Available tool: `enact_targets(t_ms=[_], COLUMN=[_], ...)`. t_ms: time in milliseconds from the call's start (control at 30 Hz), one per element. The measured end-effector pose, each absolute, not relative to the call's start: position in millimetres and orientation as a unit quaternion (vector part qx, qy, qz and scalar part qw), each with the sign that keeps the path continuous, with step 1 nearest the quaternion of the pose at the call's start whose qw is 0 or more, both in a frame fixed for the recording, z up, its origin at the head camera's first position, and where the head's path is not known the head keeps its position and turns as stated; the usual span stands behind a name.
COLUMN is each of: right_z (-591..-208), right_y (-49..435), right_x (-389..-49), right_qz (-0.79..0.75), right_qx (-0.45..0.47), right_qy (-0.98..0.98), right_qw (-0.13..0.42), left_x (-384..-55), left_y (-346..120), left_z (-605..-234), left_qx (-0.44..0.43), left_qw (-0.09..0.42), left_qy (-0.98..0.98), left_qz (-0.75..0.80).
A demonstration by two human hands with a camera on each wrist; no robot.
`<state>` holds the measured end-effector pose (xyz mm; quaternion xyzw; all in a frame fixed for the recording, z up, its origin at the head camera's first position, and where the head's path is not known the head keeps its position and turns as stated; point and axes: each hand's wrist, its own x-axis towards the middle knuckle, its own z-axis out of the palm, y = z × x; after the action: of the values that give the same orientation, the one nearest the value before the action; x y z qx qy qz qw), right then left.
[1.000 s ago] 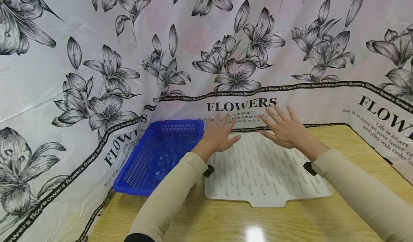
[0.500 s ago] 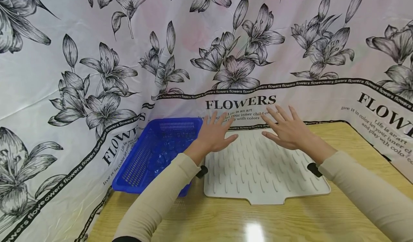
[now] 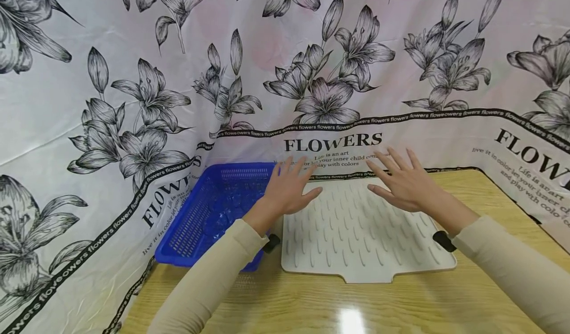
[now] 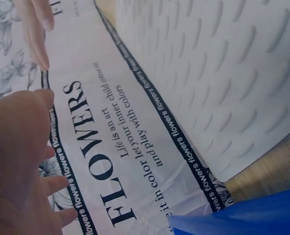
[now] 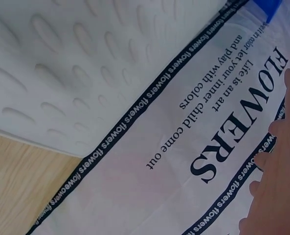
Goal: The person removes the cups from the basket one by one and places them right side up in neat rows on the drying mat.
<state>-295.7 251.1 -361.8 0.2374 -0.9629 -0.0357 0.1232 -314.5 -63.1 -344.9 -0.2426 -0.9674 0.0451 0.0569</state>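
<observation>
My left hand (image 3: 286, 189) is held up with fingers spread, between the blue basket and the white board, and holds nothing. My right hand (image 3: 404, 185) is raised over the right half of the white board, its fingers also spread and nothing in them. Below both lies the white ridged board (image 3: 360, 240), flat on the table, with a short tab at its front edge. At its left stands the blue plastic basket (image 3: 182, 235), with several clear, glassy-looking pieces (image 3: 218, 221) inside. The left wrist view shows my left hand (image 4: 17, 161) beside the printed cloth.
A white cloth (image 3: 267, 76) printed with black lilies and the word FLOWERS hangs behind and along the left and right sides. The wooden table (image 3: 285, 304) shows in front of and to the right of the board. A black wrist strap (image 3: 271, 243) shows on the left wrist.
My hands have drawn apart: the left shifted leftward and the right shifted rightward, fingers still spread. Basket and board stay in place; the view has tilted slightly.
</observation>
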Motion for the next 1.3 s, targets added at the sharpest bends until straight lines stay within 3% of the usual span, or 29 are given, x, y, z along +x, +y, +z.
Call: enact_targets(t_ms=[767, 1300], right_z=[-371, -386], right_y=[264, 267], right_x=[-271, -262], right_qz=[-0.026, -0.009], right_qx=[0.231, 0.244], right_qy=[-0.966, -0.962], right_qw=[0.116, 0.125], left_x=[-286, -273], left_y=[-96, -126], left_z=[-348, -350], left_qx=[-0.257, -0.233], left_qw=[0.074, 0.051], left_qy=[-0.964, -0.971], left_qz=[-0.013, -0.032])
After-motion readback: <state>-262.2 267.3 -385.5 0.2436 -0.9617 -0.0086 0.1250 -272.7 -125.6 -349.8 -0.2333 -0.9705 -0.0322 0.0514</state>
